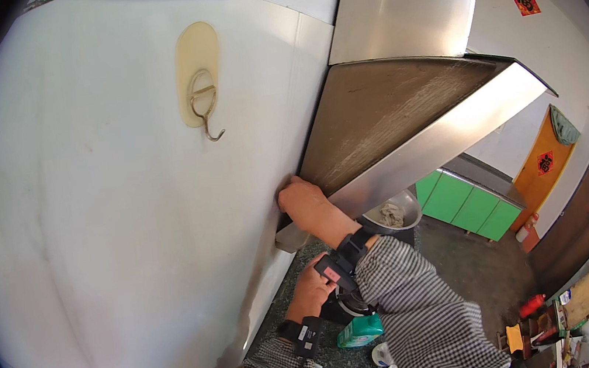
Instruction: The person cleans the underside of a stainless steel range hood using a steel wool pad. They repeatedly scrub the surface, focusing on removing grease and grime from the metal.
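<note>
My right hand [304, 196] reaches to the lower edge of the stainless steel range hood [402, 108], where it meets the white wall panel [137, 216]. Its fingers curl into the narrow corner, and what they touch is hidden. Lower down, my left hand [311, 288] is above the dark speckled countertop [346, 367], partly behind the black band device [336, 270] on my right wrist. Whether it holds anything cannot be seen. A metal box [291, 238] sits just under the hood's corner, near my right hand.
A green bottle [360, 332] and a white tub [382, 355] stand on the countertop near my sleeves. Beyond my right wrist is a metal basin [409, 208] with a crumpled cloth [391, 216]. A metal hook [205, 106] projects from the wall. Green cabinets [467, 203] stand across the floor.
</note>
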The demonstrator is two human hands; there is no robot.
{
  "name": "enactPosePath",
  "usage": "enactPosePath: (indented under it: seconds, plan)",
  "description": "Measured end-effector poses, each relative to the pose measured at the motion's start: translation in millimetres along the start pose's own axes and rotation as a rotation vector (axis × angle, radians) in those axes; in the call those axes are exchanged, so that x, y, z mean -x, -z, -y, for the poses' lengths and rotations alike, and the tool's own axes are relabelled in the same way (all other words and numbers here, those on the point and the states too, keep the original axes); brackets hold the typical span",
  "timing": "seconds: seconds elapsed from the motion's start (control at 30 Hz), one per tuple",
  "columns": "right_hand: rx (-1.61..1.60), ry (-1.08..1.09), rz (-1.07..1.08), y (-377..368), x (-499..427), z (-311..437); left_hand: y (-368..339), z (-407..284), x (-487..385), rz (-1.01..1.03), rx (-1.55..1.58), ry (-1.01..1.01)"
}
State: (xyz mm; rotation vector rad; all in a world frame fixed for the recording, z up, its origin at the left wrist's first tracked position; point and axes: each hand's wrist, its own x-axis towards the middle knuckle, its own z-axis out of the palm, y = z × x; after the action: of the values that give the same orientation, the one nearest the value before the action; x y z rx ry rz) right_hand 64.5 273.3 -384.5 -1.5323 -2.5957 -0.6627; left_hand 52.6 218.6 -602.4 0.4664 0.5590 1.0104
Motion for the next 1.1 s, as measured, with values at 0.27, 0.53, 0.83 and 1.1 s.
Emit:
enactPosePath:
  seconds: [0.27, 0.53, 0.83, 1.1]
  plan:
    - [0.116, -0.138, -0.319, 224.9, 84.6, -127.0, -34.3, -33.8, 37.0, -0.121, 0.132, 0.177]
    - [0.324, 0.018, -0.519, 210.3, 94.3, -134.2, -42.0, -27.1, 38.5, -0.095, 0.116, 0.18]
    - [-0.026, 0.092, -0.115, 38.3, 17.0, -18.4, -17.1, -15.9, 14.1, 0.0, 0.21, 0.166]
    - [0.089, 0.04, -0.356, 251.0, 102.5, -137.7, -26.8, -28.2, 28.7, -0.128, 0.148, 0.198]
